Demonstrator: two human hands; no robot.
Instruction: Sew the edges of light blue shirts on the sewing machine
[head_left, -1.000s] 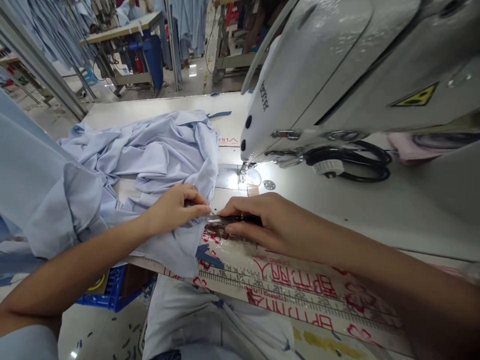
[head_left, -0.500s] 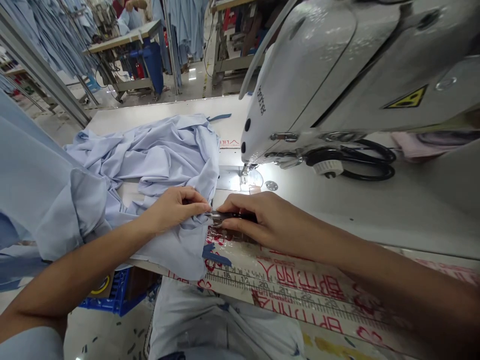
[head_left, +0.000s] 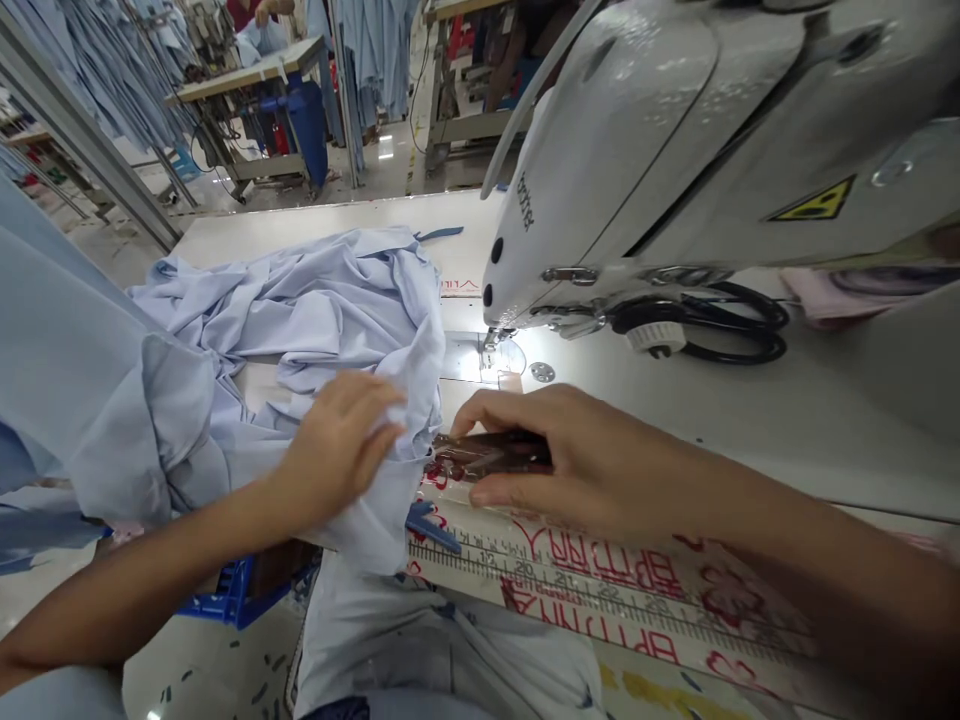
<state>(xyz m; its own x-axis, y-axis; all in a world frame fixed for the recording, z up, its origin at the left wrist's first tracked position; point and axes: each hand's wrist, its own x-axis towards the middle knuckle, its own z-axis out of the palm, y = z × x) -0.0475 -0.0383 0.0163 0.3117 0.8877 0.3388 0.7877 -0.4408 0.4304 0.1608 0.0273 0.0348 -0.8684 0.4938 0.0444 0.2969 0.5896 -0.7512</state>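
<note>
A pale blue garment (head_left: pixel 330 320) lies bunched on the sewing table, its near edge hanging over the front. My left hand (head_left: pixel 341 445) is over this cloth, smeared by motion, with the thumb apart from the curled fingers and nothing seen between them. Between the thumb and fingers of my right hand (head_left: pixel 547 450) is a pair of dark thread snips (head_left: pixel 499 453). Their tips point left at the garment's edge, though whether they touch it is hard to tell. Just beyond, the sewing machine's (head_left: pixel 622 150) lit needle area stands beside the cloth.
A printed measuring tape (head_left: pixel 600 592) runs along the table's front edge, with dark blue scraps (head_left: pixel 433 530) on it. Black cable (head_left: pixel 739 325) lies coiled under the machine arm. More blue cloth (head_left: pixel 142 400) hangs at left above a blue crate (head_left: pixel 238 590). Another worktable (head_left: pixel 251 72) stands behind.
My left hand has let go of the garment's edge and pulled back left. My right hand has moved slightly right and down with the snips, whose blades have come away from my left fingertips.
</note>
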